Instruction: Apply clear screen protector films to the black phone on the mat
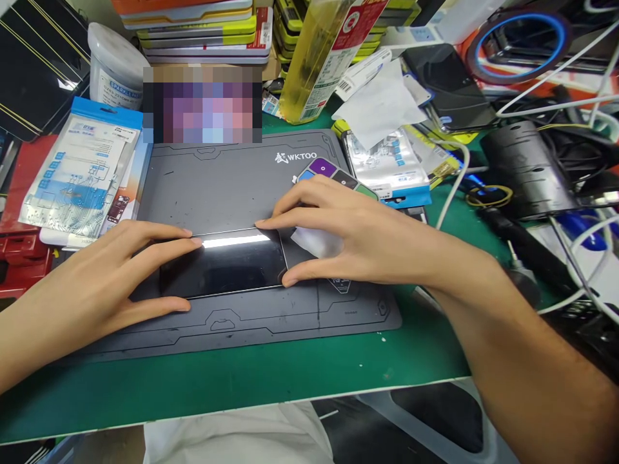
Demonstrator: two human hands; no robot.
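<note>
A black phone-sized device (232, 264) with a glossy face lies flat on the dark grey WKTOO mat (203, 180). My left hand (120, 277) rests over its left end, fingers apart, two fingertips at the far edge and the thumb near the close edge. At the right end, my right hand (348, 232) spans the device, with a fingertip on the far edge and the thumb at the near right corner. A crumpled white wipe (316, 243) lies under my right palm. Beyond that hand, a card with coloured patches (323, 169) is partly covered.
Silver-and-blue packets (80, 174) and a white tub (116, 71) stand left. Behind are stacked cases (198, 32) and a yellow bottle (319, 64). White paper (380, 106), a dark phone (445, 84), blue-edged tape (520, 45) and tangled cables crowd the right.
</note>
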